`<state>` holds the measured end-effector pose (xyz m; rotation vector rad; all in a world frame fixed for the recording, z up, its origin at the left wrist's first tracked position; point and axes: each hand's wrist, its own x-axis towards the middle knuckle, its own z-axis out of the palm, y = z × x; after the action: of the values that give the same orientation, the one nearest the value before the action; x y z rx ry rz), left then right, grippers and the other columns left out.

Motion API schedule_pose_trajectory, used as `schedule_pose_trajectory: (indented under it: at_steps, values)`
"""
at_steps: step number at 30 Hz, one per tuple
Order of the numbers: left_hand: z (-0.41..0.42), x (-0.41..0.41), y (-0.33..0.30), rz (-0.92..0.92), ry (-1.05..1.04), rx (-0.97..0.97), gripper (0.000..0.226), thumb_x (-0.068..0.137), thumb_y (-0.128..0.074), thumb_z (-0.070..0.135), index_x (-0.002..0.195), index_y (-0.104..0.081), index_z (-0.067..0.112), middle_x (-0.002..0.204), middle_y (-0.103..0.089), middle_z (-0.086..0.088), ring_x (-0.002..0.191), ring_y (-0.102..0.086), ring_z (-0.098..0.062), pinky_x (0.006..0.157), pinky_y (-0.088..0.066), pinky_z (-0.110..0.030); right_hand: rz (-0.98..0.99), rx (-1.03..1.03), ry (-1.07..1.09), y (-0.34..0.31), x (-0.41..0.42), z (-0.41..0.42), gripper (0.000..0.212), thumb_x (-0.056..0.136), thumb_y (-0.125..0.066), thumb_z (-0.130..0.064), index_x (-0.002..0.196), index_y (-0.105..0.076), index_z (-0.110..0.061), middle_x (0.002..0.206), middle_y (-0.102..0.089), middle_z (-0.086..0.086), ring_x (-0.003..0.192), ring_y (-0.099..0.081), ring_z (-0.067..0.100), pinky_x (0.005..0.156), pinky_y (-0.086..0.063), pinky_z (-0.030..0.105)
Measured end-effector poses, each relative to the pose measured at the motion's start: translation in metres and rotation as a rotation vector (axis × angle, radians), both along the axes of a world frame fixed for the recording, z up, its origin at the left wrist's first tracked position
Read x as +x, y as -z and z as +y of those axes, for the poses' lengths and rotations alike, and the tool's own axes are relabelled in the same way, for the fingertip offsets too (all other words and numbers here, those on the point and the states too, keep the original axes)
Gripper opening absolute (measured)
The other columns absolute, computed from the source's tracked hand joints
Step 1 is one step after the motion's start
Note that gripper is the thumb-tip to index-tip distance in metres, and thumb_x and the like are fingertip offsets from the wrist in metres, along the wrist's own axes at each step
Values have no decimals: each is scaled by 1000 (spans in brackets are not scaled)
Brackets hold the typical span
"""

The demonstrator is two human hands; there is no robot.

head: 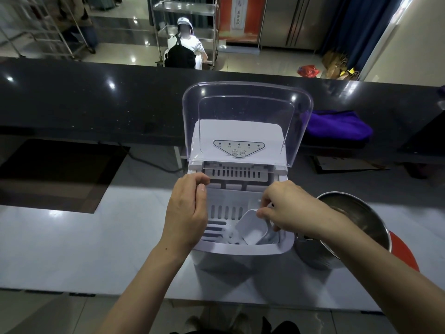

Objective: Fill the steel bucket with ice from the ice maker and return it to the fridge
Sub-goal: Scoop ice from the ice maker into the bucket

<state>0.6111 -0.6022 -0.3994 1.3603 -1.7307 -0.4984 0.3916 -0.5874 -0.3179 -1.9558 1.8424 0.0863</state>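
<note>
Closest to the camera, two bare forearms reach out over the near edge of a pale counter [72, 237]. The white ice maker [240, 261] sits right at that near edge, about mid-width, lid up.

The right hand [289, 208] is down in the ice maker's open basket, fingers curled round the handle of a white plastic scoop [251, 229]. The scoop's mouth points toward the near-left corner of the basket, where a small pile of ice [232, 235] lies; the scoop's lip looks to be just touching it, though it's hard to be sure. There's something pale inside the scoop too, can't tell if that's ice or just glare.

The left hand [186, 213] hangs at the basket's left rim, fingers loosely bent with nothing in them, thumb near the top-left corner of the opening.

The steel bucket [354, 222] stands on the counter just to the right of the ice maker, partly behind the right forearm, tilted a bit so its open mouth faces the camera. It sits on something red [404, 251]. So the bucket is right beside the scooping hand, well apart from the left one.

Further back, the clear lid [248, 107] stands upright over the control panel [238, 148]. Behind that runs a dark raised ledge [96, 100] with a purple cloth [337, 126] on its right part. Beyond it a person in a white cap [184, 44] is crouched by a steel rack [185, 10].
</note>
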Motion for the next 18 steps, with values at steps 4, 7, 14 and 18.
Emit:
schedule_pose_trajectory:
  at_steps: [4,7,14,18]
  values:
    - [0,1,2,-5,6,-3,24,106,-35,25,111,-57,19,106,-57,9,101,-53,-2,80,-43,-11,-24,-10,7,4,1,1,32,97,-69,-32,73,-76,-12,69,-76,3,63,-73,11,75,-62,32]
    - [-1,1,1,2,9,-8,23,106,-35,24,111,-58,19,105,-57,9,101,-54,-1,81,-44,-13,8,-29,7,3,-1,1,31,98,-70,-32,77,-76,-10,68,-74,3,66,-72,17,77,-62,37]
    - [-2,2,3,53,3,-9,26,106,-33,27,111,-58,20,107,-59,7,102,-55,-3,82,-49,-20,12,-42,13,15,11,1,37,98,-69,-35,75,-74,-6,61,-71,5,66,-71,22,77,-62,38]
    - [-3,3,2,82,-4,0,26,105,-34,27,111,-58,20,107,-61,6,102,-57,-5,82,-49,-20,-35,17,58,25,16,1,38,98,-65,-31,70,-69,-6,58,-69,6,56,-69,21,68,-64,38]
